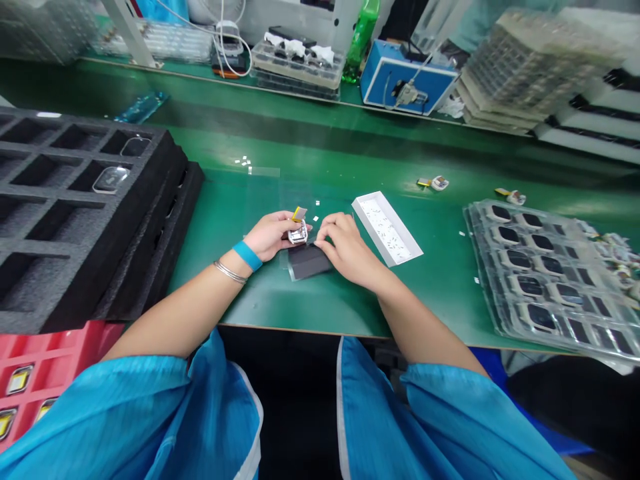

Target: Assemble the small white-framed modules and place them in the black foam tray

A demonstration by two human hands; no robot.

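My left hand (270,235) is closed around a small silver square part (299,233) with a yellow tab sticking up from it. My right hand (345,247) sits just to its right, fingers curled together and pinching toward the same part. Both hands hover over a dark grey pad (306,262) lying on the green bench (325,300). A blue band and a thin metal bracelet circle my left wrist.
A long white tray (386,227) lies right of my hands. Clear blister trays of dark square parts (545,273) fill the right side. Black foam trays (75,200) stack at left, above a red tray (30,367). A blue box (405,77) and more trays line the back.
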